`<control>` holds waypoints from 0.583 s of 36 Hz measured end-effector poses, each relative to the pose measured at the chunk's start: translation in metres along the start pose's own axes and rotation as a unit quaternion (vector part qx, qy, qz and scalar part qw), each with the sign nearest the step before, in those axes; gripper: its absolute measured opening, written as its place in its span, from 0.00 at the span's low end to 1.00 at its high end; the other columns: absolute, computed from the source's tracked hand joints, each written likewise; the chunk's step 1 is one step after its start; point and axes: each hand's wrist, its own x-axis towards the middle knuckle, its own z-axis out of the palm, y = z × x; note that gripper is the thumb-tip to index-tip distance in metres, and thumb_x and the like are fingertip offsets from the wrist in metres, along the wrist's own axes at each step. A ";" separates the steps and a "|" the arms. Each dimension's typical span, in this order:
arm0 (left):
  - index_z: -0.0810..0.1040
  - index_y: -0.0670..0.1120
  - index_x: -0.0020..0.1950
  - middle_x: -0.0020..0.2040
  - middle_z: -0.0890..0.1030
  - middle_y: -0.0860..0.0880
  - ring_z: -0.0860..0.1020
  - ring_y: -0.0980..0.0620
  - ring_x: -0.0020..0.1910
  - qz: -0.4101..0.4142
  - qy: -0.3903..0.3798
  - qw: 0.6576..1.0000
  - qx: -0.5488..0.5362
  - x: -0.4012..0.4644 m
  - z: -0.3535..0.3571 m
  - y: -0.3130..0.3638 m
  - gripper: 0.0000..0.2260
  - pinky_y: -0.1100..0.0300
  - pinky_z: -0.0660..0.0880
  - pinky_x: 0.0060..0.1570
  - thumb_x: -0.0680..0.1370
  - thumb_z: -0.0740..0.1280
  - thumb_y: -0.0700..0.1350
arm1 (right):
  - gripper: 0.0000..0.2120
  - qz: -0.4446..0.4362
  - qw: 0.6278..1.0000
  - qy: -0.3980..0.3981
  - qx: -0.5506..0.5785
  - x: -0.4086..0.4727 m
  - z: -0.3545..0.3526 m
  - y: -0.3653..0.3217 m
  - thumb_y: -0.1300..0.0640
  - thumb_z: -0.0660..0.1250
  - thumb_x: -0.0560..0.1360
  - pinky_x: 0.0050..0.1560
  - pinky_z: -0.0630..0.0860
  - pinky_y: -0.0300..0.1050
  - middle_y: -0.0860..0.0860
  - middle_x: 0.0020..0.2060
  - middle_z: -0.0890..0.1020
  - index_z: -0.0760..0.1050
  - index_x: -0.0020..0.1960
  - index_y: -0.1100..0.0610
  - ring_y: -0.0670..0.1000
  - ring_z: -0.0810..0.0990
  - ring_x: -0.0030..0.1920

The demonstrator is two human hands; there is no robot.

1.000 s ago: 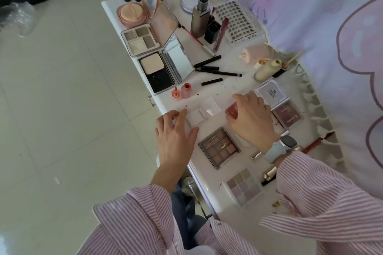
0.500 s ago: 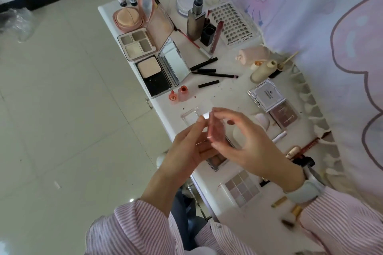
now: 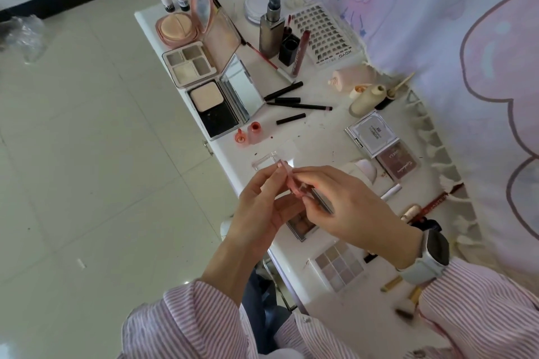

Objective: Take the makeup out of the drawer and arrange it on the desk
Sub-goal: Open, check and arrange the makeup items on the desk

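The single head-worn camera looked steeply down and forward from above the seated person, close over both hands (image 3: 303, 207). The white counter (image 3: 315, 137) ran diagonally from lower right to upper left, with tiled floor (image 3: 87, 154) filling the left and a curtain (image 3: 466, 38) the right.

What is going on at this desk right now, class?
A person in a striped shirt is holding a small pink compact above the white desk, pinched between the left hand and the right hand. Many makeup items are already laid out on the desk, among them an open powder compact and a pastel eyeshadow palette.
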 end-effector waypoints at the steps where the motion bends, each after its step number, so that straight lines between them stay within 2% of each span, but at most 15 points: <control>1: 0.74 0.35 0.58 0.45 0.78 0.38 0.79 0.39 0.47 0.002 0.000 1.000 0.000 0.001 0.001 0.000 0.17 0.48 0.79 0.51 0.76 0.64 0.47 | 0.18 -0.001 1.000 0.000 -0.005 0.000 -0.001 0.000 0.58 0.59 0.73 0.50 0.77 0.45 0.53 0.51 0.80 0.74 0.60 0.61 0.50 0.79 0.51; 4: 0.74 0.33 0.58 0.45 0.79 0.38 0.79 0.41 0.46 0.003 -0.005 1.000 0.003 0.002 0.005 0.000 0.15 0.50 0.79 0.48 0.78 0.63 0.44 | 0.17 0.015 1.000 0.013 -0.021 0.000 -0.003 0.003 0.58 0.58 0.72 0.46 0.78 0.46 0.53 0.47 0.80 0.75 0.57 0.62 0.50 0.79 0.47; 8: 0.76 0.33 0.54 0.48 0.77 0.35 0.80 0.44 0.44 -0.023 -0.035 0.999 0.034 0.005 0.008 0.000 0.14 0.55 0.80 0.45 0.79 0.61 0.44 | 0.16 0.065 0.996 0.059 -0.003 0.001 -0.015 0.014 0.57 0.56 0.74 0.43 0.79 0.53 0.52 0.43 0.83 0.77 0.54 0.61 0.51 0.82 0.44; 11: 0.78 0.37 0.53 0.47 0.80 0.37 0.82 0.43 0.45 -0.067 -0.047 0.996 0.038 0.010 0.011 0.001 0.12 0.57 0.80 0.41 0.79 0.62 0.46 | 0.16 0.096 0.990 0.096 0.044 0.006 -0.027 0.020 0.55 0.57 0.74 0.44 0.79 0.43 0.52 0.43 0.84 0.78 0.51 0.63 0.45 0.82 0.43; 13: 0.77 0.39 0.56 0.50 0.81 0.38 0.81 0.42 0.47 -0.077 -0.051 0.995 0.032 0.015 0.015 0.003 0.12 0.55 0.80 0.45 0.80 0.61 0.46 | 0.12 0.135 0.983 0.119 0.037 0.010 -0.034 0.027 0.57 0.60 0.75 0.43 0.78 0.38 0.51 0.42 0.84 0.79 0.50 0.63 0.45 0.82 0.41; 15: 0.74 0.41 0.61 0.55 0.80 0.40 0.81 0.43 0.51 -0.064 -0.052 0.996 0.026 0.019 0.019 0.006 0.13 0.53 0.79 0.51 0.80 0.60 0.46 | 0.08 0.161 0.977 0.139 0.000 0.014 -0.041 0.037 0.63 0.62 0.76 0.43 0.78 0.39 0.52 0.41 0.84 0.79 0.50 0.63 0.48 0.83 0.38; 17: 0.72 0.43 0.64 0.58 0.79 0.42 0.81 0.45 0.53 -0.042 -0.037 0.998 0.035 0.021 0.024 0.009 0.15 0.51 0.78 0.53 0.79 0.62 0.47 | 0.07 0.165 0.970 0.172 -0.053 0.020 -0.046 0.043 0.65 0.63 0.75 0.40 0.76 0.39 0.53 0.38 0.84 0.79 0.49 0.63 0.52 0.82 0.35; 19: 0.71 0.45 0.65 0.57 0.80 0.46 0.81 0.50 0.52 0.001 -0.019 0.996 0.091 0.024 0.031 0.011 0.17 0.54 0.79 0.52 0.78 0.64 0.48 | 0.07 0.155 0.962 0.204 -0.093 0.025 -0.050 0.046 0.64 0.65 0.74 0.35 0.73 0.39 0.56 0.31 0.82 0.80 0.48 0.65 0.53 0.79 0.29; 21: 0.70 0.46 0.67 0.55 0.81 0.47 0.82 0.53 0.50 0.050 0.004 0.987 0.153 0.027 0.039 0.011 0.19 0.58 0.79 0.49 0.77 0.65 0.47 | 0.08 0.158 0.959 0.210 -0.102 0.028 -0.051 0.045 0.63 0.65 0.73 0.34 0.74 0.44 0.58 0.30 0.81 0.80 0.48 0.66 0.55 0.79 0.28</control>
